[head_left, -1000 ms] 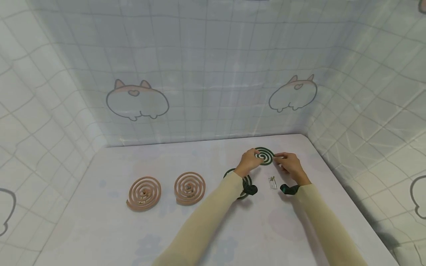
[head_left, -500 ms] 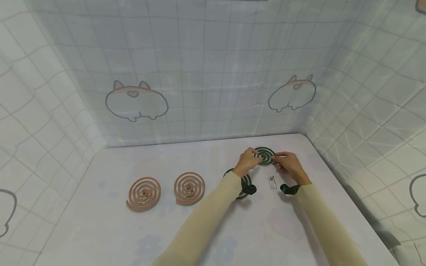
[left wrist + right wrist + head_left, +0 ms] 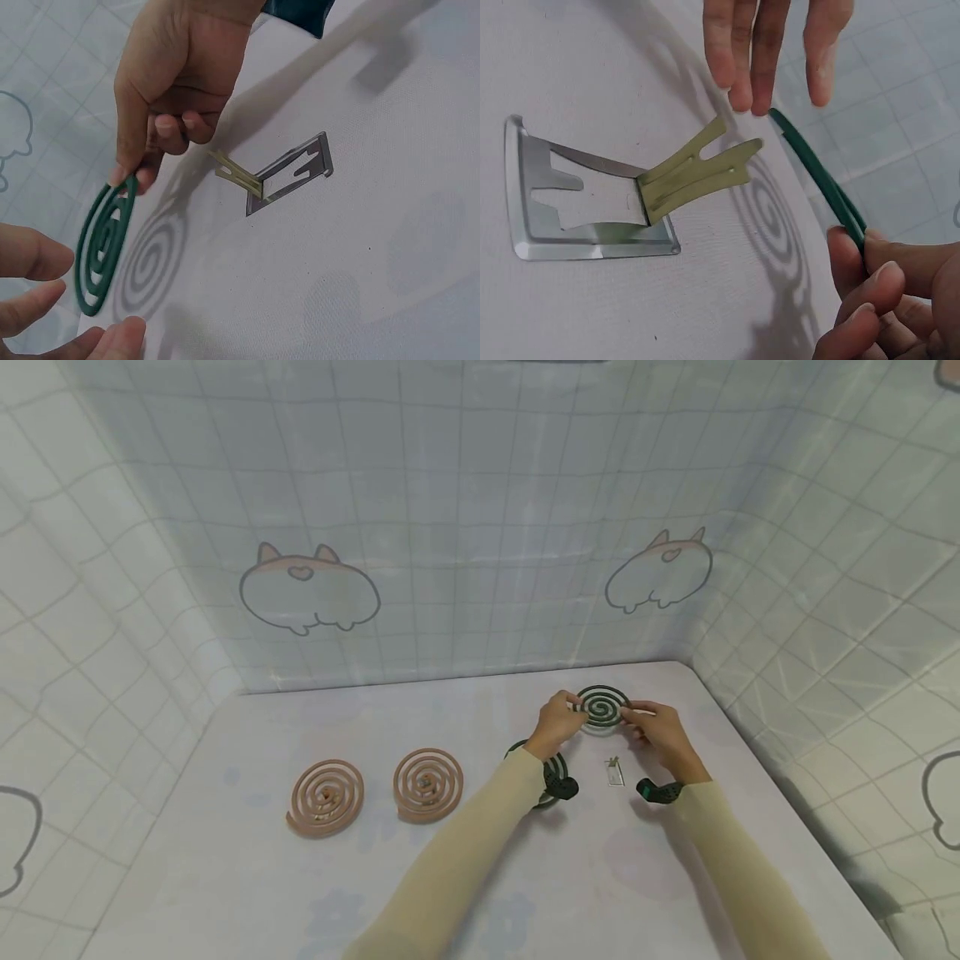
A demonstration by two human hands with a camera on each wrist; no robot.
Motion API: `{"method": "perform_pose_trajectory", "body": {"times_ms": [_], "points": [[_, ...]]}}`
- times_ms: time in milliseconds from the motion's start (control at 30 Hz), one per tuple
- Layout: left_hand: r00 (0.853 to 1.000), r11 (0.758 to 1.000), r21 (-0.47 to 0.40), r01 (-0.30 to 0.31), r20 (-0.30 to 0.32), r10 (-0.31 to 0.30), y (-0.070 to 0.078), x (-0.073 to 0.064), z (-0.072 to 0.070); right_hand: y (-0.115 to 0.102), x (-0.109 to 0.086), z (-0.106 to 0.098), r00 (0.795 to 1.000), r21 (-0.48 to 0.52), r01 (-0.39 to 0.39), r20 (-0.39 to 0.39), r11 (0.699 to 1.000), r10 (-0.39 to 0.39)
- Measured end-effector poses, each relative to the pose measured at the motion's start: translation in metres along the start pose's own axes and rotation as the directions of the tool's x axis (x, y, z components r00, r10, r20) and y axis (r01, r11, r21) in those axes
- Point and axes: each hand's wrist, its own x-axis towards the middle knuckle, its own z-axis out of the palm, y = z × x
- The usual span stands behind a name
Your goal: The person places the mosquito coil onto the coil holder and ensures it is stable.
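A green mosquito coil point(image 3: 601, 708) is raised above the table at the back right, its shadow falling on the cloth below. My right hand point(image 3: 658, 739) pinches its outer edge between thumb and fingers, as the right wrist view shows. Across from it my left hand point(image 3: 558, 724) has its fingers spread and relaxed beside the coil's other edge; in the left wrist view these fingers look apart from it. Nearer me lies a small metal coil stand point(image 3: 326, 154), its yellowish forked tab point(image 3: 697, 169) bent upward.
Another green coil point(image 3: 557, 764) lies partly hidden under my left forearm. Two brown coils point(image 3: 324, 797) rest on the table point(image 3: 225, 885) to the left, small bits visible among their rings. A grid-patterned cloth wall point(image 3: 480, 568) rises behind the table and at both sides.
The green coil has shifted slightly to the right and away from me with my right hand. My left hand has barely moved. The stand and the brown coils stay put.
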Motion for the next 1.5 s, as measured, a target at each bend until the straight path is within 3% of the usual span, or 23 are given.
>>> {"method": "perform_pose_trajectory", "body": {"times_ms": [100,367,567,1200,1500], "points": [[1.000,1.000,-0.009,-0.013,-0.005,0.013,-0.001,0.000,0.000,-0.004,-0.005,-0.001,1.000,-0.010,0.015,0.004,1.000,-0.015],[0.999,0.987,-0.155,-0.053,-0.008,0.052,0.000,0.000,0.001,-0.008,-0.014,-0.006,0.998,-0.021,0.043,0.039,0.999,-0.042],[0.999,0.974,-0.218,-0.053,-0.002,0.054,0.001,-0.002,0.002,-0.005,-0.018,-0.010,0.997,-0.004,0.068,0.041,0.998,-0.068],[0.998,0.975,-0.221,-0.032,0.045,0.043,0.002,-0.012,0.001,0.005,-0.034,-0.014,0.980,0.112,0.191,0.033,0.975,-0.196],[0.997,0.977,-0.211,-0.030,0.060,0.044,0.001,-0.013,0.003,0.011,-0.041,-0.015,0.978,0.100,0.205,0.018,0.974,-0.207]]}}
